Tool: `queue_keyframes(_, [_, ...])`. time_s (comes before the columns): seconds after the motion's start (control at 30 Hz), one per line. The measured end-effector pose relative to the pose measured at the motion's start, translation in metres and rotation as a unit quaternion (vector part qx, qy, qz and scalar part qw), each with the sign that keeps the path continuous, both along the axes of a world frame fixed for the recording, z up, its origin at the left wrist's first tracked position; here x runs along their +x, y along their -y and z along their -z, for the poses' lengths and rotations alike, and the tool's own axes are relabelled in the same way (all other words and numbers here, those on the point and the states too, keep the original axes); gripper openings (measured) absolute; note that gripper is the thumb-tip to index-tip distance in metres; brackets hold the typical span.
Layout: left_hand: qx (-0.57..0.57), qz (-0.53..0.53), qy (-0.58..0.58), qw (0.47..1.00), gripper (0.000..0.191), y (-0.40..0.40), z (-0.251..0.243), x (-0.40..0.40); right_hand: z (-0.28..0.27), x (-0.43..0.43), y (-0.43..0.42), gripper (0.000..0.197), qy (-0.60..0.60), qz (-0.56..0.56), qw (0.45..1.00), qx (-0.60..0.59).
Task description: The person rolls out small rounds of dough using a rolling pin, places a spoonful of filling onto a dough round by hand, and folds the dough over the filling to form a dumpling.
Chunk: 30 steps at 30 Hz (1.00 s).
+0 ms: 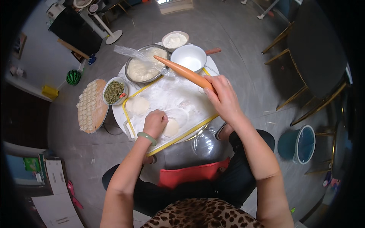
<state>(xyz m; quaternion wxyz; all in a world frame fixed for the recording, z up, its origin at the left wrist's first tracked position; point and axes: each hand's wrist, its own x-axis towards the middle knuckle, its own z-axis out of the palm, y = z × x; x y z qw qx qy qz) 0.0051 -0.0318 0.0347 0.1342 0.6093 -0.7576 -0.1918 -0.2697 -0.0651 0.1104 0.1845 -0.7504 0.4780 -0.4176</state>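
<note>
A tapered wooden rolling pin is gripped at its near end by my right hand. Its tip points up and left above the floured board, over the edge of the dough basin. My left hand, with a green bangle on the wrist, is curled low over the board. It rests against the left edge of a round dough wrapper; its fingertips are hidden, so I cannot tell if it pinches the edge. More flat dough wrappers lie overlapping at the board's left corner.
A metal basin of dough, partly under plastic film, stands behind the board. Around it are a white bowl, a flour bowl and a bowl of green filling. Dumplings cover a round board at left. A bucket stands right.
</note>
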Motion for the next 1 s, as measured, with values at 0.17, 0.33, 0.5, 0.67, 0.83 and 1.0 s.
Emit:
queue_keyframes(0.17, [0.106,-0.057,-0.09,0.989,0.015,-0.008,-0.006,0.004,0.001,-0.007,0.001,0.033,0.008,0.01,1.0,-0.012])
queue_keyframes(0.33, [0.091,-0.016,-0.03,0.995,0.019,-0.008,-0.003,0.002,0.003,-0.003,0.003,0.033,-0.003,0.014,1.0,0.002])
queue_keyframes(0.5, [0.031,-0.118,-0.163,0.979,0.013,-0.001,-0.014,0.015,0.003,-0.004,0.001,0.033,-0.01,0.016,1.0,0.012])
queue_keyframes(0.67, [-0.156,-0.296,-0.073,0.94,0.027,0.002,-0.011,0.052,0.018,-0.009,-0.001,0.033,-0.009,0.017,1.0,0.021])
queue_keyframes(0.83, [-0.231,-0.145,-0.013,0.962,0.042,0.016,0.005,-0.004,0.02,-0.038,-0.006,0.033,0.027,0.044,0.998,0.034])
queue_keyframes(1.0, [-0.163,0.06,-0.03,0.984,0.05,0.055,0.023,-0.098,0.013,-0.058,0.002,0.032,0.109,0.085,0.989,0.043])
